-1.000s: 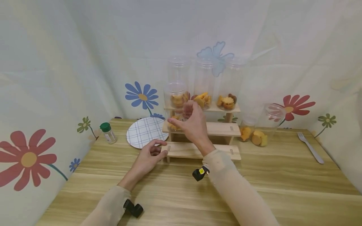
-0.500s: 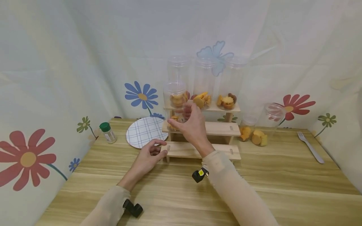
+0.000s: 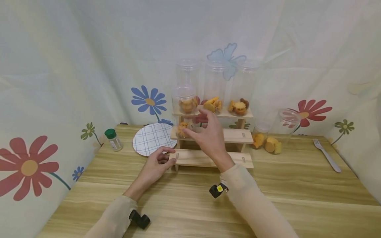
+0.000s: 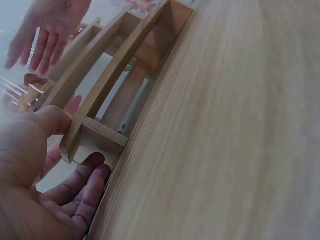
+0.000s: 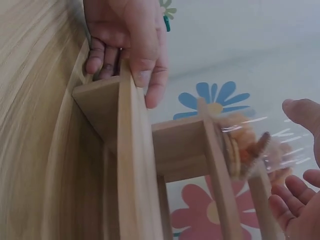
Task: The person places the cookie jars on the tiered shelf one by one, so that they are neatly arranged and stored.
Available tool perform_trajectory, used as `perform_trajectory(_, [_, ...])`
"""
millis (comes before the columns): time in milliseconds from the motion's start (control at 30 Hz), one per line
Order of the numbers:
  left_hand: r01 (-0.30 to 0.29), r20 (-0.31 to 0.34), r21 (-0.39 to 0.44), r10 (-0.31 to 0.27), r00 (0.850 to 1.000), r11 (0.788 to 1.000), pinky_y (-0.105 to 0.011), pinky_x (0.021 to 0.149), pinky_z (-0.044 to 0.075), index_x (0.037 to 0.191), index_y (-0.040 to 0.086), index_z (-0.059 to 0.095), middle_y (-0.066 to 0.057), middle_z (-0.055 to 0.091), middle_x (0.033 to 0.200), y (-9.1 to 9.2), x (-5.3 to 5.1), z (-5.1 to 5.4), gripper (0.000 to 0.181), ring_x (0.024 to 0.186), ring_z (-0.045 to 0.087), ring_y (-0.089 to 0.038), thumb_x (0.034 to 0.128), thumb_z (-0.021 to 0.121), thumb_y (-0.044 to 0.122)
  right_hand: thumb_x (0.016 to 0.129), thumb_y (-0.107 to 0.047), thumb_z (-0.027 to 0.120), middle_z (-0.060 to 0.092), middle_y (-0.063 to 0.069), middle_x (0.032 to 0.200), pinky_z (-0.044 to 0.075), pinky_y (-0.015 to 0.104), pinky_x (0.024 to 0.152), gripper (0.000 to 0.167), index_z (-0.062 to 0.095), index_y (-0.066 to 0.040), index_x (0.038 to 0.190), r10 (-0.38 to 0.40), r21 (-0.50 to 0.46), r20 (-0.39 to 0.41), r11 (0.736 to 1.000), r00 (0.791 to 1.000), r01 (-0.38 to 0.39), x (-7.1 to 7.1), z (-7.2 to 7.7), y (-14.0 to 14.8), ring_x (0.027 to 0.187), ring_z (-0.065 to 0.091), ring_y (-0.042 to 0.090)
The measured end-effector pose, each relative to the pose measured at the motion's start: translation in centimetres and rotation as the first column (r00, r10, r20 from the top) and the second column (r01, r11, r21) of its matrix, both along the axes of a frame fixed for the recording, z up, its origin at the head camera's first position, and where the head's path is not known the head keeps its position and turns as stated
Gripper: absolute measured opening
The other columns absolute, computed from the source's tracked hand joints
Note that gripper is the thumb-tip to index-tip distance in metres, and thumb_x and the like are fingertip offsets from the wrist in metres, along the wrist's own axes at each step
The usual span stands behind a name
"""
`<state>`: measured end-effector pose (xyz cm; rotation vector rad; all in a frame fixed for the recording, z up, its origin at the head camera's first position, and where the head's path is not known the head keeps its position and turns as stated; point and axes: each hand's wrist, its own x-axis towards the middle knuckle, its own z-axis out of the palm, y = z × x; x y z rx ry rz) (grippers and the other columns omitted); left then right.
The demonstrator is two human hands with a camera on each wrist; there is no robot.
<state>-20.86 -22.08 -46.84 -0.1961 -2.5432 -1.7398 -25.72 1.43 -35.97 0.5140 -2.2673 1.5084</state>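
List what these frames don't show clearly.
Head: print on the shaker, too small to read.
Head: part of the plate, behind the left hand.
Head: part of the middle step, behind the right hand.
Right wrist: part of the right hand, past the right edge.
Left wrist: top of the jar on the middle step, past the left edge.

Flowered cloth around a wood-grain table

Pale cloth [image 3: 166, 29] hangs behind the table and along both sides, with soft vertical folds at left. Its print shows a large red flower [image 3: 29, 168] at left, a blue flower [image 3: 149, 101] and light-blue butterfly [image 3: 230, 53] at the back, and smaller green blooms [image 3: 344, 127]. The tabletop [image 3: 178, 208] has yellowish-brown streaked grain. The light is soft and diffuse.
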Motion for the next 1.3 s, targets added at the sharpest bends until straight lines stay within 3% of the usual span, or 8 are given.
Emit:
perform_trajectory(400, [-0.018, 0.002, -0.013, 0.018, 1.000, 1.000, -0.028, 0.085, 0.052, 0.134, 0.017, 0.072, -0.010, 0.078, 0.108, -0.5, 0.1, -0.3, 0.032, 0.099, 0.067, -0.022, 0.1049, 0.082, 0.025, 0.090, -0.022, 0.096, 0.070, 0.010, 0.140, 0.055, 0.048, 0.107, 0.078, 0.056, -0.011, 0.156, -0.039, -0.061, -0.077, 0.998, 0.996, 0.034, 2.0, 1.4, 5.7, 0.126, 0.068, 0.026])
perform_trajectory(633, [-0.018, -0.001, -0.018, 0.018, 1.000, 1.000, -0.029, 0.087, 0.053, 0.134, 0.017, 0.072, -0.010, 0.078, 0.108, -0.5, 0.0, -0.2, 0.032, 0.100, 0.068, -0.022, 0.1047, 0.082, 0.024, 0.092, -0.015, 0.094, 0.068, 0.012, 0.141, 0.052, 0.036, 0.105, 0.074, 0.055, -0.013, 0.155, -0.081, -0.112, -0.122, 0.991, 0.989, 0.068, 2.3, 2.1, 10.1, 0.127, 0.068, 0.026])
perform_trajectory(733, [-0.016, 0.001, -0.021, 0.016, 1.000, 1.000, -0.029, 0.087, 0.053, 0.135, 0.017, 0.072, -0.010, 0.078, 0.109, -0.4, -0.1, -0.2, 0.032, 0.100, 0.068, -0.022, 0.1047, 0.082, 0.024, 0.092, -0.009, 0.093, 0.067, 0.012, 0.141, 0.051, 0.028, 0.105, 0.077, 0.052, -0.014, 0.157, -0.128, -0.147, -0.150, 0.983, 0.980, 0.106, 2.3, 2.4, 12.2, 0.126, 0.069, 0.022])
perform_trajectory(1033, [-0.011, 0.000, -0.012, 0.011, 1.000, 1.000, -0.029, 0.086, 0.053, 0.134, 0.016, 0.072, -0.010, 0.079, 0.109, -0.3, -0.3, -0.3, 0.032, 0.100, 0.068, -0.022, 0.1048, 0.082, 0.024, 0.088, 0.001, 0.091, 0.062, 0.002, 0.145, 0.050, 0.025, 0.107, 0.086, 0.049, -0.019, 0.160, -0.250, -0.214, -0.224, 0.955, 0.942, 0.203, 1.5, 2.9, 17.6, 0.128, 0.067, 0.016])
perform_trajectory(1300, [-0.007, 0.006, -0.015, 0.008, 1.000, 1.000, -0.031, 0.092, 0.053, 0.134, 0.017, 0.072, -0.010, 0.080, 0.113, -0.1, -0.3, -0.3, 0.032, 0.104, 0.069, -0.022, 0.1051, 0.082, 0.026, 0.082, 0.008, 0.092, 0.043, 0.001, 0.168, 0.040, 0.032, 0.123, 0.107, 0.037, -0.025, 0.168, -0.222, -0.215, -0.207, 0.960, 0.953, 0.177, 1.8, 3.8, 21.7, 0.151, 0.048, 0.025])
